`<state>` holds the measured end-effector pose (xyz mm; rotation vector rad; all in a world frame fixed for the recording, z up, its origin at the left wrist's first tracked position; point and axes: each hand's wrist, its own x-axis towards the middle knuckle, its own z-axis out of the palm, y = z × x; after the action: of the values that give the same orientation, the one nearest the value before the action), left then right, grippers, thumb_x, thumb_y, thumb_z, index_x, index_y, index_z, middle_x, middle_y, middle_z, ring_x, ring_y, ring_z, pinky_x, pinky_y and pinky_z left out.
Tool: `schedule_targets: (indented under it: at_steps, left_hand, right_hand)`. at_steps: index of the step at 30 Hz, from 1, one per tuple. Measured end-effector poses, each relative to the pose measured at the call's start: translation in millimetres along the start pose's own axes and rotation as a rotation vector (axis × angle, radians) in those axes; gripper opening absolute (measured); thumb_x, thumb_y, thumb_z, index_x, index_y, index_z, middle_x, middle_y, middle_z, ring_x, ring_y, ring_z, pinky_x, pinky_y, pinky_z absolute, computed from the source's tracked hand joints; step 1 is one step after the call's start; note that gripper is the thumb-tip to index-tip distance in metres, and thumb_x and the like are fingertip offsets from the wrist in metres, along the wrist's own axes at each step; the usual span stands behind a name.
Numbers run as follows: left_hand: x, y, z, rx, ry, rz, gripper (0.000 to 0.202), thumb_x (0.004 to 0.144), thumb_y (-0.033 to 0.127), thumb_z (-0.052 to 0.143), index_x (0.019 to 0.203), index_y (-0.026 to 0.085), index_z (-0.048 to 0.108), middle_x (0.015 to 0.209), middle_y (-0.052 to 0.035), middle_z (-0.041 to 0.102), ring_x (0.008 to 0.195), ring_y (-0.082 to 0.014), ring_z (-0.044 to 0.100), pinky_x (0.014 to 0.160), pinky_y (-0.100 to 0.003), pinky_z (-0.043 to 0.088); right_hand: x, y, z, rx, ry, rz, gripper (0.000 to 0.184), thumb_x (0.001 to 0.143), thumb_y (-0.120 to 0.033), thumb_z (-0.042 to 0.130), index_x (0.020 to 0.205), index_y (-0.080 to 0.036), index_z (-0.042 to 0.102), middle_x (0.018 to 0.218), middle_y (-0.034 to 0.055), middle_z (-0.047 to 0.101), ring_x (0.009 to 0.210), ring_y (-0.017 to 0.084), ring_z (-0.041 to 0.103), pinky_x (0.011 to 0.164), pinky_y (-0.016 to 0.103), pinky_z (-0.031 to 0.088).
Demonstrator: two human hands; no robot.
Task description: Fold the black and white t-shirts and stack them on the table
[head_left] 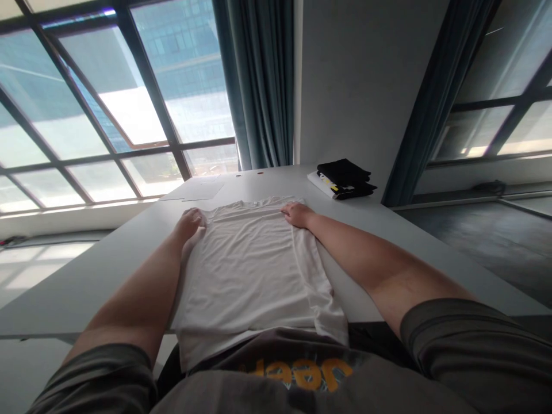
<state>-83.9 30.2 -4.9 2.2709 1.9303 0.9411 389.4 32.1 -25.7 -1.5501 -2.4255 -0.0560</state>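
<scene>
A white T-shirt (250, 270) lies spread lengthwise on the grey table (107, 270), its sides folded in and its near hem hanging over the front edge. My left hand (190, 221) rests on the shirt's far left corner, fingers curled over the cloth. My right hand (297, 214) rests on the far right corner near the collar, fingers bent and pressing the fabric. Both arms reach straight out along the shirt's sides.
A stack of folded dark clothes (345, 178) sits on a white item at the table's far right. Flat paper sheets (198, 190) lie at the far left. Windows and teal curtains (259, 80) stand behind the table; floor drops off to the right.
</scene>
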Motion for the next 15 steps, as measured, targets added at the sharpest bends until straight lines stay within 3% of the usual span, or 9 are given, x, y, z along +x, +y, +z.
schedule_targets:
  at_steps: [4, 7, 12, 15]
  left_hand:
    - [2.9, 8.2, -3.5, 0.081, 0.094, 0.092, 0.056, 0.093, 0.022, 0.051, 0.146, 0.005, 0.056, 0.154, -0.0227, 0.05, 0.148, -0.0333, 0.043, 0.127, -0.046, 0.035]
    - [5.1, 22.9, -2.7, 0.138, 0.087, 0.16, 0.059, 0.096, 0.023, 0.052, 0.152, 0.004, 0.054, 0.16, -0.0228, 0.044, 0.15, -0.0345, 0.042, 0.126, -0.046, 0.035]
    - [-1.0, 53.4, 17.5, 0.087, -0.239, 0.387, 0.058, 0.103, 0.038, 0.055, 0.156, 0.016, 0.057, 0.159, -0.0162, 0.05, 0.129, -0.0314, 0.062, 0.117, -0.041, 0.046]
    - [-7.8, 61.5, 30.4, 0.153, -0.371, 0.362, 0.066, 0.106, 0.047, 0.054, 0.166, 0.02, 0.047, 0.164, -0.0154, 0.045, 0.127, -0.0309, 0.065, 0.112, -0.041, 0.049]
  right_hand:
    - [0.9, 7.3, 3.2, 0.017, -0.049, 0.058, 0.046, 0.104, -0.029, 0.054, 0.146, -0.018, 0.069, 0.156, 0.0128, 0.059, 0.144, 0.026, 0.055, 0.122, 0.034, 0.039]
    - [2.6, 7.4, 5.3, 0.021, -0.061, 0.056, 0.046, 0.105, -0.029, 0.053, 0.147, -0.019, 0.069, 0.157, 0.0124, 0.058, 0.146, 0.026, 0.054, 0.123, 0.035, 0.04]
    - [2.6, 7.1, 6.1, 0.028, -0.067, 0.048, 0.048, 0.106, -0.029, 0.05, 0.15, -0.017, 0.066, 0.159, 0.0141, 0.056, 0.148, 0.028, 0.052, 0.124, 0.037, 0.039]
    - [2.4, 8.2, 7.2, 0.025, -0.079, 0.046, 0.05, 0.107, -0.03, 0.049, 0.152, -0.017, 0.065, 0.16, 0.0139, 0.054, 0.15, 0.027, 0.051, 0.125, 0.036, 0.037]
